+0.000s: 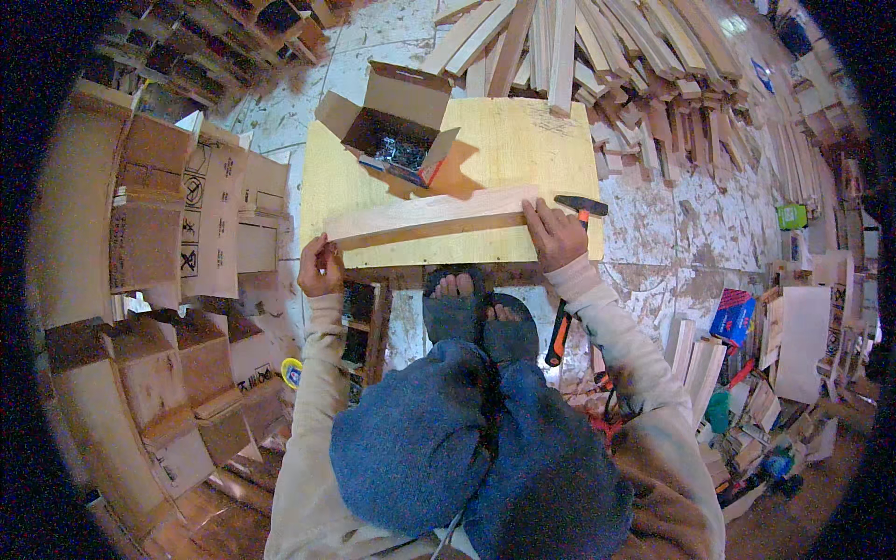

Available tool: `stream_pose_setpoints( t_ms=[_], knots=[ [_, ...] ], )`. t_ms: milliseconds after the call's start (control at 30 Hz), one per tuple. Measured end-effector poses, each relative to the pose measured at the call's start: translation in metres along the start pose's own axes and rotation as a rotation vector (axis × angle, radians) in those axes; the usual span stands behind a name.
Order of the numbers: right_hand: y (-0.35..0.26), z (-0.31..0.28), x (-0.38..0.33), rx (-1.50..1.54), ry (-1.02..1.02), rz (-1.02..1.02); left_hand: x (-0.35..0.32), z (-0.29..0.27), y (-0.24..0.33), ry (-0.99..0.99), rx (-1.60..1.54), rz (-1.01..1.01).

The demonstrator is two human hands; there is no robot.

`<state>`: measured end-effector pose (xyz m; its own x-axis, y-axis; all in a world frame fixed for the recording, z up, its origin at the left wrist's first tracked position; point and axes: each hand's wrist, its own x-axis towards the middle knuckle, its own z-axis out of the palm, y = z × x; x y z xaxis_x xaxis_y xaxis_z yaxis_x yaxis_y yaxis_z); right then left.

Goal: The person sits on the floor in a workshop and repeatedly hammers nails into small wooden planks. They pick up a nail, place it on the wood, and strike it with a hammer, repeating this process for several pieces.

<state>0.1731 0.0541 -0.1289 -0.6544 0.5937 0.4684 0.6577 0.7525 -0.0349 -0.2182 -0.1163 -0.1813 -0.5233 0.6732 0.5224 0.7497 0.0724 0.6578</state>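
Note:
A pale wooden strip lies slantwise across a yellow wooden board and casts a shadow along its near side. At its left end, my left hand is closed, with thumb and fingertips pinching the strip. My right hand grips the other end, fingers over its top. A hammer rests by the right hand; its head shows beyond the fingers, and its black and orange handle runs under my wrist. Behind the strip stands an open cardboard box holding small dark metal pieces, likely nails.
Many wooden strips are heaped beyond the board. Cardboard boxes line the left side. On the right are a blue and red box, a green pack and wood offcuts. My feet are just below the board's near edge.

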Motion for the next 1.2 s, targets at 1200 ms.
stream_pose_setpoints(
  t_ms=[1200],
  knots=[
    [0.007,0.003,-0.005,0.124,0.032,-0.030,0.181,0.095,0.170,-0.307,0.184,0.111]
  ],
)
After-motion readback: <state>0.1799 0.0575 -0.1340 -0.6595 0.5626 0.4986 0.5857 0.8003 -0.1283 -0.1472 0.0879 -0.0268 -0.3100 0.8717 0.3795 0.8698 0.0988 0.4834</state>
